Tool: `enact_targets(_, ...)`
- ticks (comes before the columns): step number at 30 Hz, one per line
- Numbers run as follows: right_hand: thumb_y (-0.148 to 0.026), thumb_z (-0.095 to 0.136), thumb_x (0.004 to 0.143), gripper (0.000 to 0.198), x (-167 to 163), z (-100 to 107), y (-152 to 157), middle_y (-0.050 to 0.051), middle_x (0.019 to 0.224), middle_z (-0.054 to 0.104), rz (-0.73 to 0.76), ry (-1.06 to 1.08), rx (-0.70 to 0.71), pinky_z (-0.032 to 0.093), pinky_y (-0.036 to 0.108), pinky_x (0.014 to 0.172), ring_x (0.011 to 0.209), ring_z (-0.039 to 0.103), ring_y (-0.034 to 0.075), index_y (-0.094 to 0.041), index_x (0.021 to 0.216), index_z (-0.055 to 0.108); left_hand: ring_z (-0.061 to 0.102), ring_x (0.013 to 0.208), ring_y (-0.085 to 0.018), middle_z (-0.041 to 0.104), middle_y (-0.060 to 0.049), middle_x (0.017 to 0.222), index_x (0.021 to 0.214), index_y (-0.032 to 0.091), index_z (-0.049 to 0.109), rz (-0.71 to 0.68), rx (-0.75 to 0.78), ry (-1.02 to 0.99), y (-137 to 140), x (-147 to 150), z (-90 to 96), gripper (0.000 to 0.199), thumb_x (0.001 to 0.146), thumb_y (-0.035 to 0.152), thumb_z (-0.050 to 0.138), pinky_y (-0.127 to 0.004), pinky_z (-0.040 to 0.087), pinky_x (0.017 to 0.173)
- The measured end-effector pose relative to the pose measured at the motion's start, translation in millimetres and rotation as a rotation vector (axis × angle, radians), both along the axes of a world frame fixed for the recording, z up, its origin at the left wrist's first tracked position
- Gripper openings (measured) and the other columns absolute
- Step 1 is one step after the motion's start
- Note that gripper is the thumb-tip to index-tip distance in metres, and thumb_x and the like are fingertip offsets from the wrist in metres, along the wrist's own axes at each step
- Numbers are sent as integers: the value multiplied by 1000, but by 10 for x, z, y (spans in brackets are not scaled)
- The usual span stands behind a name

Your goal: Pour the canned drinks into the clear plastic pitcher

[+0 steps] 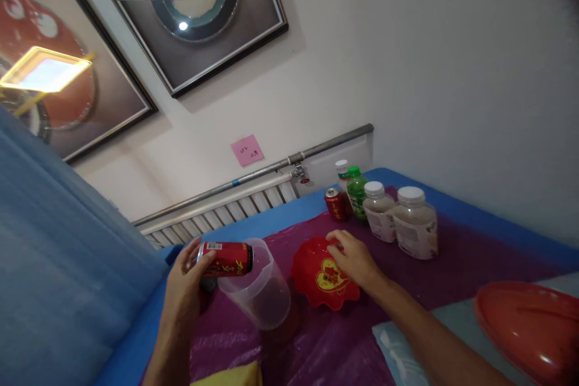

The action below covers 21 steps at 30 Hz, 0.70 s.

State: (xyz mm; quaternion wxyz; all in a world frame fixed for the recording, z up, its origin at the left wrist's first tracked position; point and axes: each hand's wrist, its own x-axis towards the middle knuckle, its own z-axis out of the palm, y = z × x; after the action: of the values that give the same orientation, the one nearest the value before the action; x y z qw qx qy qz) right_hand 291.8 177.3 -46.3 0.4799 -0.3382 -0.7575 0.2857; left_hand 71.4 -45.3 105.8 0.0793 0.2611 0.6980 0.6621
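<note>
Two risks stand out to us on the table (289,214) with its blue cover and crinkled purple plastic sheet (474,259). The larger, we judge, is the clear plastic measuring jug (260,289) near the table's left edge: it tilts, nothing visibly steadies it, and our left hand (185,283), fingers wrapped round a red drink can (225,259) lying sideways over its rim, could tip it or spill past it. The smaller risk is the red scalloped plastic dish with a gold heart (323,277) in the middle: our right hand (355,259) rests on its far rim, fingers curled over it, and the slick sheet could let it slide. The can's yellow characters are too blurred to read. At the far edge stand another red can (335,204), a green bottle (357,193) and two white-capped clear jars (402,220), labels illegible. A pink sticky note (247,150) on the wall carries unreadable handwriting.
</note>
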Motion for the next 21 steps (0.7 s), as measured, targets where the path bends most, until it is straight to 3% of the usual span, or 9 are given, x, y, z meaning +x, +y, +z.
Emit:
enact_targets(4, -19, 48, 76, 14, -11, -4, 8, 4, 87, 68, -5, 12, 13, 53, 31, 73, 73, 67, 18, -22, 82, 60, 67, 104, -24, 69, -11, 120, 130, 19, 56, -117, -140, 8, -222, -65, 75, 79, 59, 40, 84, -31, 53, 83)
enact_targets(8, -18, 49, 76, 13, -8, 8, 9, 4, 87, 69, -6, -1, 19, 53, 30, 74, 74, 67, 18, -22, 81, 61, 64, 110, -28, 65, -12, 129, 134, 17, 53, -129, -340, 125, -419, -86, 196, 89, 55, 43, 85, -33, 52, 87)
enact_targets(11, -18, 50, 76, 13, -2, 17, 8, 5, 87, 70, -3, -20, 16, 52, 31, 76, 77, 67, 19, -22, 81, 62, 64, 109, -30, 68, -13, 124, 135, 13, 52, -146, -463, 141, -507, -40, 266, 96, 49, 38, 86, -36, 51, 88)
enact_targets(13, -19, 51, 75, 12, 1, 21, 11, 5, 87, 70, -6, -28, 13, 52, 32, 76, 78, 67, 20, -23, 80, 62, 65, 106, -31, 71, -13, 118, 131, 12, 55, -189, -469, 112, -563, -36, 242, 92, 47, 35, 85, -37, 51, 88)
enact_targets(16, -20, 52, 75, 10, 7, 19, 18, 6, 87, 71, -5, -37, 8, 52, 32, 75, 76, 67, 21, -23, 79, 62, 66, 101, -30, 73, -12, 111, 117, 12, 63, -137, -388, 80, -690, -148, 58, 77, 45, 30, 84, -37, 51, 86)
enact_targets(21, -24, 54, 74, 10, 16, -4, 25, 5, 86, 71, 19, -69, 1, 53, 33, 72, 70, 66, 21, -24, 79, 61, 66, 84, -24, 74, -7, 91, 102, 14, 68, 138, -167, 30, -956, -617, -500, 63, 42, 24, 82, -33, 51, 73)
